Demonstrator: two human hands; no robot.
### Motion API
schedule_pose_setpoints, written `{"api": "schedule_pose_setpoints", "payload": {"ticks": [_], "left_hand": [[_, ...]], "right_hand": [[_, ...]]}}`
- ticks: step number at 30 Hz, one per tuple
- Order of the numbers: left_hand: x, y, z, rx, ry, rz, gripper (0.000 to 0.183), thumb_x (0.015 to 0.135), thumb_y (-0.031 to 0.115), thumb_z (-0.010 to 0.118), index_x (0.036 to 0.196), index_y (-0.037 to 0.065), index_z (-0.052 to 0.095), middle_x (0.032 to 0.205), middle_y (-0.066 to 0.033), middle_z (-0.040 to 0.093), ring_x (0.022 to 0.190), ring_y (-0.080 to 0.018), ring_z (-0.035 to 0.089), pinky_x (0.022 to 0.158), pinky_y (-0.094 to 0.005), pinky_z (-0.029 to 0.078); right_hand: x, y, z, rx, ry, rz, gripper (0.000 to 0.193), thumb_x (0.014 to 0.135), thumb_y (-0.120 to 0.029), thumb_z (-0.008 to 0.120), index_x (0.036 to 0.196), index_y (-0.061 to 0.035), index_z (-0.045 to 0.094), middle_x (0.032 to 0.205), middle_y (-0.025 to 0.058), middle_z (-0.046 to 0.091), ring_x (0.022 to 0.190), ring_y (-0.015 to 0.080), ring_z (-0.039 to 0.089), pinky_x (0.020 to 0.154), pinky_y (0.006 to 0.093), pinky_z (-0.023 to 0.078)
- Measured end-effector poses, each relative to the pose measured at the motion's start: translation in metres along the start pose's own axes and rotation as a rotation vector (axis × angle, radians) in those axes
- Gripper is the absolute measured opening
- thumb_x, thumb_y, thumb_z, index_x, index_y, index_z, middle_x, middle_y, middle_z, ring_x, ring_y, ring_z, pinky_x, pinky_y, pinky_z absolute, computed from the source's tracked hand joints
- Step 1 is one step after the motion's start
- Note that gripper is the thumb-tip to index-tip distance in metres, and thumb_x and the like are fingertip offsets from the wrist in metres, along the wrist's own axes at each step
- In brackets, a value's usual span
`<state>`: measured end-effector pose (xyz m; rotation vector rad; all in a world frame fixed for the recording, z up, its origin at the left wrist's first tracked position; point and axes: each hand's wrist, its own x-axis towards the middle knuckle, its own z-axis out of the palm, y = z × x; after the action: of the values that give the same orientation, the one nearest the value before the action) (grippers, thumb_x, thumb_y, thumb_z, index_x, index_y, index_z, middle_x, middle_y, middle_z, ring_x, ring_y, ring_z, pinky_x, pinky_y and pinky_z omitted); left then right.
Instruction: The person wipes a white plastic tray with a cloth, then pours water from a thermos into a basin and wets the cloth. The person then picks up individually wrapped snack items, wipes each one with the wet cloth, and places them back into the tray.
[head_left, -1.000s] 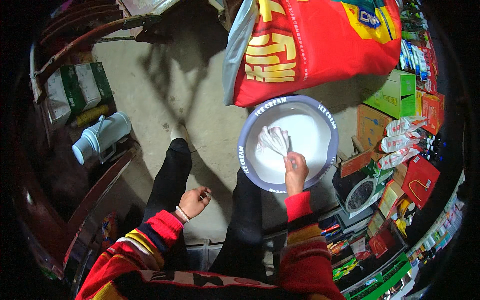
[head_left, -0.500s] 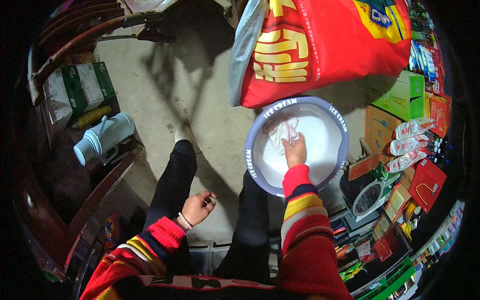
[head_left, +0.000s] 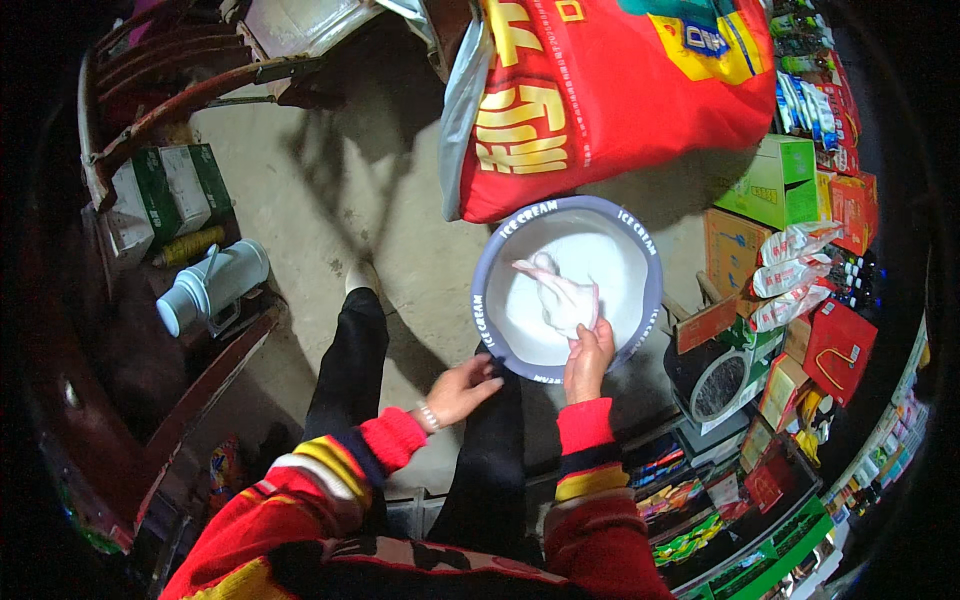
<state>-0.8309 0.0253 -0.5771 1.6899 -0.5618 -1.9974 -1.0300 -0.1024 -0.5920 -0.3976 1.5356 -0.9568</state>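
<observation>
A round basin [head_left: 483, 262] with a grey-purple rim and white inside stands on the floor before my knees. My right hand [head_left: 589, 362] reaches over its near side. Its fingers pinch the lower right edge of a white cloth [head_left: 556, 296] with pinkish edging. The cloth stretches up and left across the basin's inside, and what kind of cloth it is I cannot tell. Outside the basin's lower left rim is my left hand [head_left: 462, 388], empty, fingers apart and pointing toward the rim. A beaded bracelet circles that wrist.
A big red bag [head_left: 620, 110] stands just beyond the basin. On the left are a light blue vacuum flask [head_left: 215, 285] and green-white cartons [head_left: 165, 195]. To the right are a green box [head_left: 775, 180], white packets [head_left: 795, 278] and a red gift bag [head_left: 838, 350].
My right hand has drawn back toward me, pulling the cloth's edge along, so the cloth is more spread out. My left hand has moved right and up to the basin's rim.
</observation>
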Motion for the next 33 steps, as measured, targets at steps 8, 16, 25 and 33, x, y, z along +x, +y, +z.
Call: {"api": "schedule_pose_setpoints", "payload": {"ticks": [8, 16, 25, 33], "left_hand": [[0.106, 0.075, 0.089, -0.846, 0.134, -0.296, 0.066, 0.091, 0.022, 0.066, 0.143, -0.004, 0.033, 0.117, -0.0183, 0.060, 0.098, -0.0253, 0.063, 0.077, -0.0395, 0.055], [0.071, 0.089, 0.102, -0.641, 0.022, -0.146, 0.037, 0.085, -0.007, 0.049, 0.120, -0.003, 0.060, 0.101, -0.0125, 0.068, 0.084, -0.0191, 0.067, 0.072, -0.0306, 0.055], [0.084, 0.094, 0.089, -0.177, -0.109, -0.158, 0.036, 0.086, 0.003, 0.057, 0.122, 0.003, 0.056, 0.090, -0.0048, 0.064, 0.078, -0.0133, 0.060, 0.064, -0.0252, 0.047], [0.074, 0.100, 0.064, -0.661, -0.329, -0.576, 0.081, 0.089, 0.066, 0.054, 0.144, 0.010, 0.035, 0.131, -0.0106, 0.050, 0.093, -0.0281, 0.066, 0.083, -0.0462, 0.052]], "right_hand": [[-0.059, -0.047, 0.018, 0.225, -0.021, 0.098, 0.043, 0.098, -0.014, 0.044, 0.136, 0.0061, 0.048, 0.140, 0.0173, 0.050, 0.130, 0.0275, 0.048, 0.111, 0.0433, 0.036], [-0.018, -0.021, -0.017, 0.021, 0.167, 0.095, 0.023, 0.096, -0.014, 0.062, 0.112, 0.0017, 0.065, 0.107, 0.0098, 0.066, 0.098, 0.0196, 0.062, 0.093, 0.0334, 0.050], [0.002, -0.007, -0.025, 0.282, -0.084, 0.163, 0.024, 0.093, -0.017, 0.065, 0.111, -0.0011, 0.063, 0.101, 0.0115, 0.066, 0.102, 0.0246, 0.063, 0.090, 0.0384, 0.050], [0.003, -0.012, 0.008, -0.147, 0.117, -0.137, 0.021, 0.085, 0.003, 0.062, 0.106, 0.0015, 0.066, 0.093, 0.0038, 0.061, 0.083, 0.0125, 0.055, 0.077, 0.0256, 0.047]]}}
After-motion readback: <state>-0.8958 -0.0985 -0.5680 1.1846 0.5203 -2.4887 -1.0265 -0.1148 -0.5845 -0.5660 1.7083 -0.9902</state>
